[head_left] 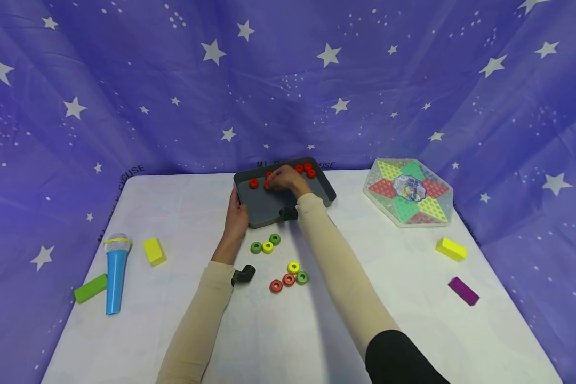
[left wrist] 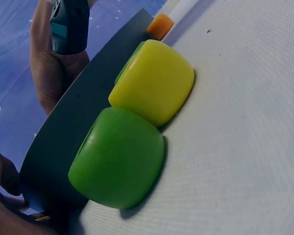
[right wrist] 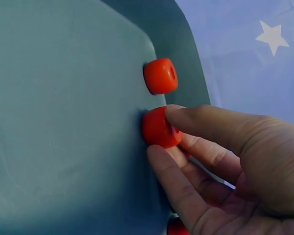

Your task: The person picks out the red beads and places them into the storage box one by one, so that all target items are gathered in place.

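Red rings lie in the grey tray (head_left: 269, 210) at the far middle of the counter (head_left: 413, 320): the right hand (head_left: 288, 178) pinches one red ring (right wrist: 159, 128) between thumb and fingers against the tray floor, beside another red ring (right wrist: 160, 76), and more sit along the far wall. The left hand (head_left: 236, 216) rests on the tray's near left edge, though whether its grip clasps the rim cannot be told. By appearance the sorting is partly done, since one red ring (head_left: 276, 286) remains on the counter among green (head_left: 256, 247) and yellow (head_left: 293, 266) rings.
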Motion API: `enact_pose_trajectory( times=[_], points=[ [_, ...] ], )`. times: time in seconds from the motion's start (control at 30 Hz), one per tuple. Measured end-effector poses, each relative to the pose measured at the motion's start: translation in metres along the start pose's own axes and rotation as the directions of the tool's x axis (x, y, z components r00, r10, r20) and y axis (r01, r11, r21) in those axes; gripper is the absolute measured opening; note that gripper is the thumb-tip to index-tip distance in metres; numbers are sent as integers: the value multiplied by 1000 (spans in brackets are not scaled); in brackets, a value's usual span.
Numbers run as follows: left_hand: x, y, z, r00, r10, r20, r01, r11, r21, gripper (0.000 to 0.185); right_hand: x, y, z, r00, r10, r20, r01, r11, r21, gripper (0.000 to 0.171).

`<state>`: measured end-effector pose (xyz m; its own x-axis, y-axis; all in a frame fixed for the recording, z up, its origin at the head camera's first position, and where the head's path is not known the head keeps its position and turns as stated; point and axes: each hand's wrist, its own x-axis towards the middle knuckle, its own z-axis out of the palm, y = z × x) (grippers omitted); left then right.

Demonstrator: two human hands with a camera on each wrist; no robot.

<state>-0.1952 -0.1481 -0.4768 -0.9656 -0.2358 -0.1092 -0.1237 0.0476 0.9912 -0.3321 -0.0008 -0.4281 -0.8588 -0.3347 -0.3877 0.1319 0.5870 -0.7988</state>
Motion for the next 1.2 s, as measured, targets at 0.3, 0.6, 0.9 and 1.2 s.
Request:
enact_pose_trajectory(
  times=[0.3,0.6,0.9,1.2],
  points=[
    [1,-1,-1,1000,-2,6,2,1000,11,62,-13,-1,-5,998,-55,7,55,996,75,29],
    [4,3,-1,1000,-11,-5,11,999,36,61,-52,-23,-8,974,-213,79,191,956,221,37],
    [8,-2,0,1000,-8,-2,8,999,42,63,-103,-18,3,891,-391,229,366,919,146,31],
    [8,-2,-1,1000,-6,-6,6,999,53,61,-137,4,21,790,-425,442,462,886,27,26]
  ],
)
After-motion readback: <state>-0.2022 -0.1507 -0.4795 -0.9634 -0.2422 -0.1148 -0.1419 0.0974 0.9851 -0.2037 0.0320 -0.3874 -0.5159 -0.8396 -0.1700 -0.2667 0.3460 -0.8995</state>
